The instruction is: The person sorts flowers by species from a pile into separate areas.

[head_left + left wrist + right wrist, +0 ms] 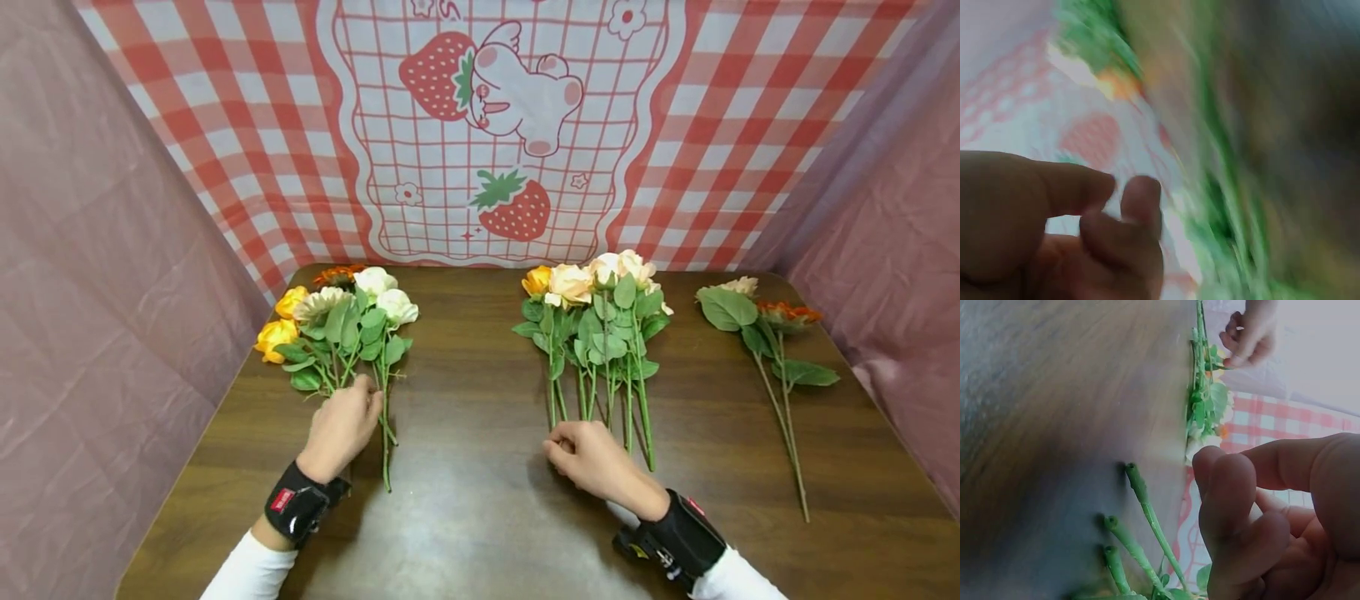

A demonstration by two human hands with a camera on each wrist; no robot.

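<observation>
My left hand hovers by the stems of the left bunch of flowers, which has orange, cream and white heads. In the left wrist view its fingers bend loosely with nothing seen between them; that view is blurred. Over the lower stem ends of the middle bunch of roses, peach with one orange, is my right hand. The right wrist view shows its fingers loosely curled and holding nothing, beside cut stem ends. Part of those stems is hidden behind the right hand in the head view.
Two more flowers, one cream and one rust-orange, lie at the right of the brown wooden table. A red checked cloth with strawberries hangs behind. Pink drapes flank both sides.
</observation>
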